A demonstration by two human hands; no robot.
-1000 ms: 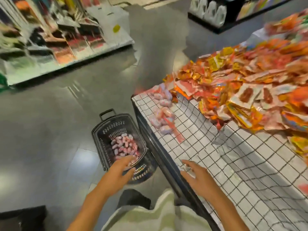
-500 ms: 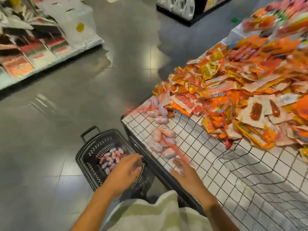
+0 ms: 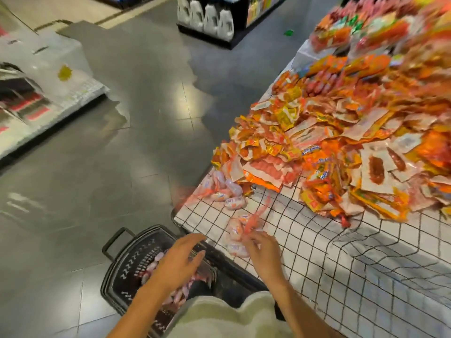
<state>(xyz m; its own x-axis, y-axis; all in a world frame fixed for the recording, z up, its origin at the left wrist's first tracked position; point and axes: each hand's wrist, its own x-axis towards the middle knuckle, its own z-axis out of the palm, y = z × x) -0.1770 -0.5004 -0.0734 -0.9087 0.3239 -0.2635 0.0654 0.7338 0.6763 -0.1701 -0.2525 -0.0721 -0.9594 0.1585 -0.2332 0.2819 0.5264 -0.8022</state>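
Note:
A black shopping basket stands on the floor beside a display table covered with a white gridded cloth. Pink sausage packs lie inside the basket. My left hand hovers over the basket with fingers spread, holding nothing. On the table's near corner my right hand reaches a red net bag of pink sausages and its fingers curl onto the netting. A second net bag of sausages lies farther along the table edge.
A big heap of orange and yellow snack packets covers the table's far part. Grey tiled floor stretches left. A low white shelf with goods is at the left, and a dark shelf with white jugs at the back.
My right hand slid forward along the table to the near net bag of sausages. My left hand rose from the basket rim and spread its fingers. The view shifted forward.

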